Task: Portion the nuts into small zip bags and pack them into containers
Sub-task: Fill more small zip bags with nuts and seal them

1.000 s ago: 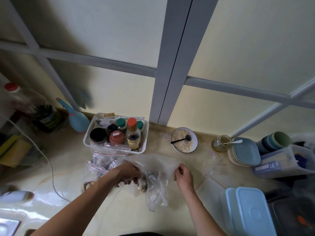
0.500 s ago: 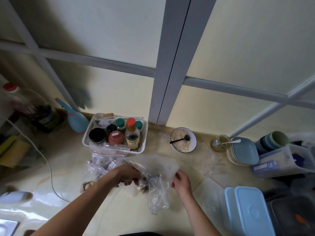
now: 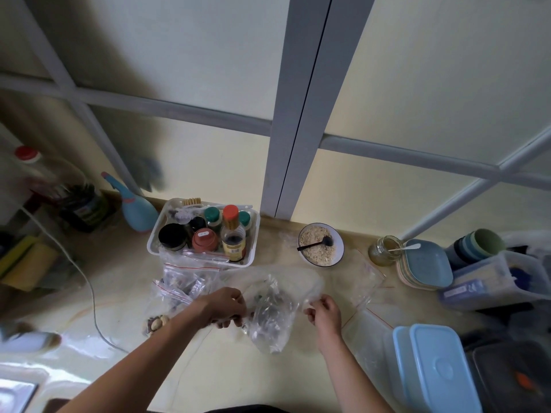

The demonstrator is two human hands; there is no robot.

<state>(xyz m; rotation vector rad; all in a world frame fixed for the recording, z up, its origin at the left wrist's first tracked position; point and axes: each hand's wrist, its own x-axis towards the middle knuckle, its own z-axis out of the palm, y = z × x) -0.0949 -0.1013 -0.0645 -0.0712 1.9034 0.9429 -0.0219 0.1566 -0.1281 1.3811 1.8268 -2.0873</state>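
A large clear plastic bag (image 3: 272,314) holding dark nuts hangs just above the counter in front of me. My left hand (image 3: 225,305) grips its left edge with curled fingers. My right hand (image 3: 323,311) pinches the right edge of the bag's mouth. Small zip bags (image 3: 185,281) with red seal strips, some holding nuts, lie left of my left hand. A few loose nuts (image 3: 156,323) sit beside my left forearm. Empty zip bags (image 3: 365,278) lie flat to the right. Light blue lidded containers (image 3: 432,368) stand at the near right.
A white tray of bottles and jars (image 3: 253,234) stands behind the bags. Right of it are a bowl of oats with a black spoon (image 3: 320,244), a glass jar (image 3: 383,250), stacked plates (image 3: 423,268) and a clear box (image 3: 492,277). A white cable (image 3: 89,281) crosses the counter at left.
My right hand dipped toward the bag, then moved back out to the right, pulling the mouth of the large bag wider. My left hand kept its grip.
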